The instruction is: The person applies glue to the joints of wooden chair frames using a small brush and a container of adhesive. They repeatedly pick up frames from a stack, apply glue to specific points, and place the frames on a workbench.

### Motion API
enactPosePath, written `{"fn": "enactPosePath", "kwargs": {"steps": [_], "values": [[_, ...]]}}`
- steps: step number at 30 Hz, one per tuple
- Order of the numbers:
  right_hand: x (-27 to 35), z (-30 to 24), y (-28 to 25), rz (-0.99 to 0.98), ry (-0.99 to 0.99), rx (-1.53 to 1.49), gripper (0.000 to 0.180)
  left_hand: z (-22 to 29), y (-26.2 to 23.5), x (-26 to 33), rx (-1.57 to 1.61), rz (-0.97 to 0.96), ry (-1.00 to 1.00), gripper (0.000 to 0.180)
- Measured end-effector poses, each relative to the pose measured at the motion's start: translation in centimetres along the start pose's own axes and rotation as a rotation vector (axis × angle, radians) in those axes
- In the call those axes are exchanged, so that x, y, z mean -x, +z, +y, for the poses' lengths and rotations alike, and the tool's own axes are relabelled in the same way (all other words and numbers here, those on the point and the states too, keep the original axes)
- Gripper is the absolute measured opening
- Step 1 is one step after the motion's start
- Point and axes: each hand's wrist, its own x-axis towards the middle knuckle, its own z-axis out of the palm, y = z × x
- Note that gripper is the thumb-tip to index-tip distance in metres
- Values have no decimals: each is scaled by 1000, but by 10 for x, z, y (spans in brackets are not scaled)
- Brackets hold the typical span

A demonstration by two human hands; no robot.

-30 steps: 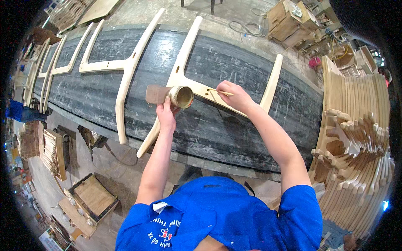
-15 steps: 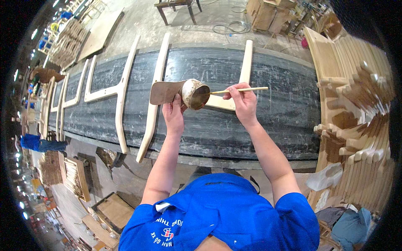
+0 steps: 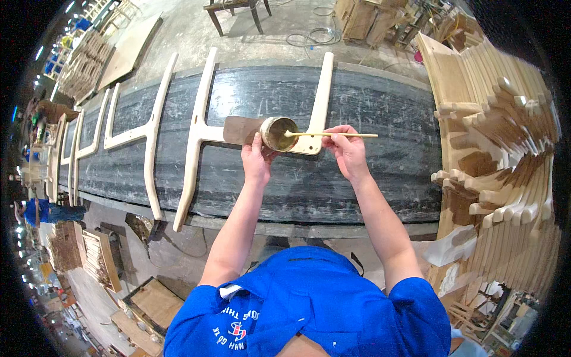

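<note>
My left hand [image 3: 257,163] grips a small round can [image 3: 273,141], its wall smeared with pale residue and its mouth tilted toward me. A flat brown wooden paddle [image 3: 238,129] juts out from the can's left side. In my right hand [image 3: 350,156] a thin pale stick [image 3: 308,134] is pinched, lying nearly level. Its tip, coated in a creamy substance, is at the can's mouth. Beneath both hands lies a pale wooden chair frame [image 3: 322,92] with small holes near its corner, on a dark scuffed tabletop [image 3: 380,172].
More pale wooden frames [image 3: 153,131] lie along the table to the left. Stacked curved wooden parts [image 3: 511,137] stand at the right end. Beyond the table are a dark chair [image 3: 238,12] and a coiled hose [image 3: 312,37] on the floor. Another person in blue [image 3: 38,211] stands far left.
The stick's tip has moved farther over the can's mouth and now shows a creamy blob. The can's opening faces me more. The surroundings have shifted left in view.
</note>
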Motion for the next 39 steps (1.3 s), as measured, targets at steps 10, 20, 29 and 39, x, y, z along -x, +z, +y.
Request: {"fn": "enactPosePath", "kwargs": {"steps": [10, 20, 29, 39], "values": [[-6, 27, -40, 387, 199, -29, 17, -57, 19, -9, 86, 15, -165, 21], [-24, 5, -40, 48, -125, 847, 19, -50, -46, -16, 106, 142, -67, 26], [-34, 30, -43, -86, -180, 1222, 20, -38, -79, 6, 85, 310, -39, 24], [-48, 35, -41, -156, -234, 1226, 21, -57, -132, 4, 88, 256, -42, 24]]}}
